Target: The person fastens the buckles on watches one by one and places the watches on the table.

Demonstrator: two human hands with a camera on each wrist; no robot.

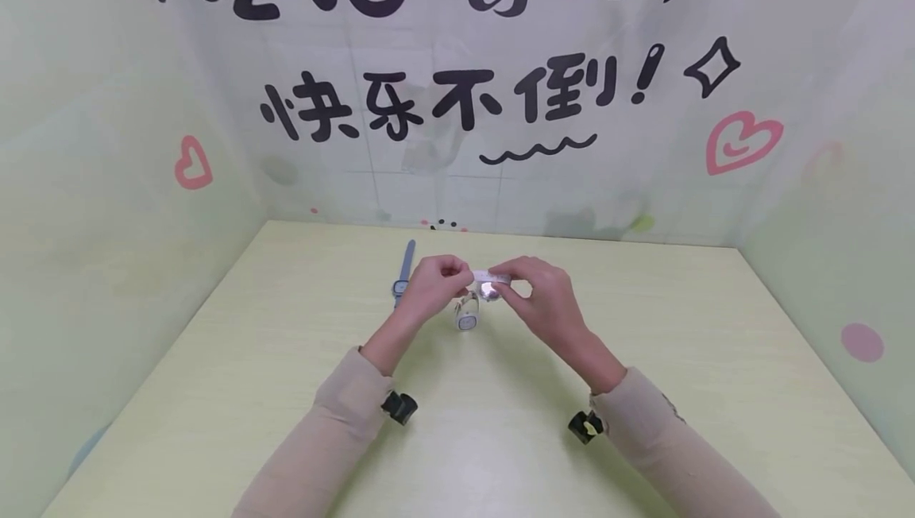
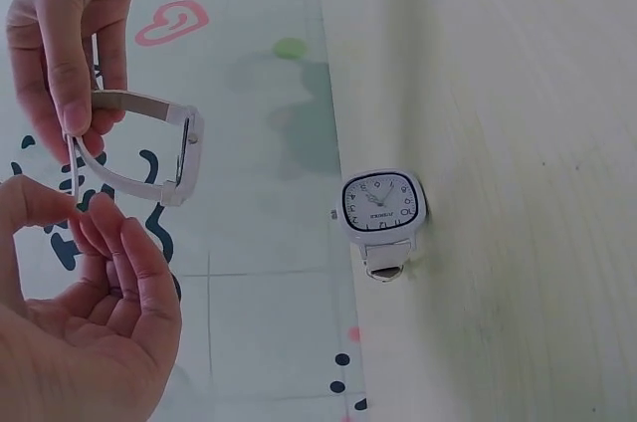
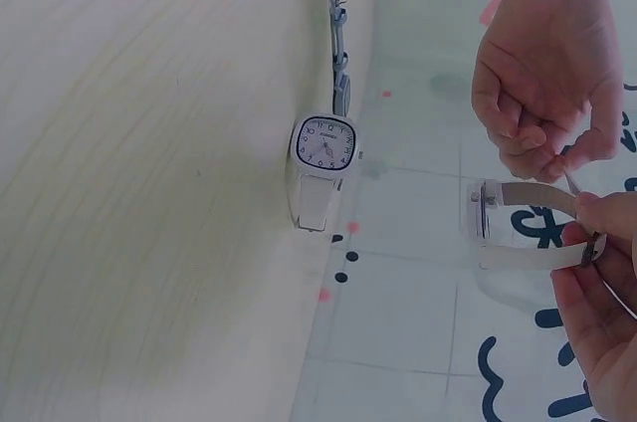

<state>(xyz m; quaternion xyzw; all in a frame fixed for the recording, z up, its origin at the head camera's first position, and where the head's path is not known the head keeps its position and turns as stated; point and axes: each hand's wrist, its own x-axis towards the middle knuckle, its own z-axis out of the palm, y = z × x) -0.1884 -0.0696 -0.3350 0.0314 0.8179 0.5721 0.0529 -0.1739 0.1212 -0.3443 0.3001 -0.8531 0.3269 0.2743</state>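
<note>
Between both hands a white wristwatch point(image 2: 194, 153) is held up above the table, its strap bent into a loop. The left hand point(image 1: 434, 286) pinches the tip of the strap between thumb and fingertips. Near the buckle, the right hand point(image 1: 543, 291) grips the strap with thumb and fingers, as the right wrist view shows. The held watch's dial faces away from the wrist cameras. Just below the hands, a second white watch point(image 1: 467, 321) rests on the table with its square dial showing. A blue watch point(image 1: 400, 287) lies left of the left hand, which partly hides it in the head view.
The pale wooden table point(image 1: 493, 438) runs back to a printed wall sheet point(image 1: 443, 184) with black lettering and pink hearts. Similar sheets stand along the left and right sides. A small black camera is strapped at each wrist.
</note>
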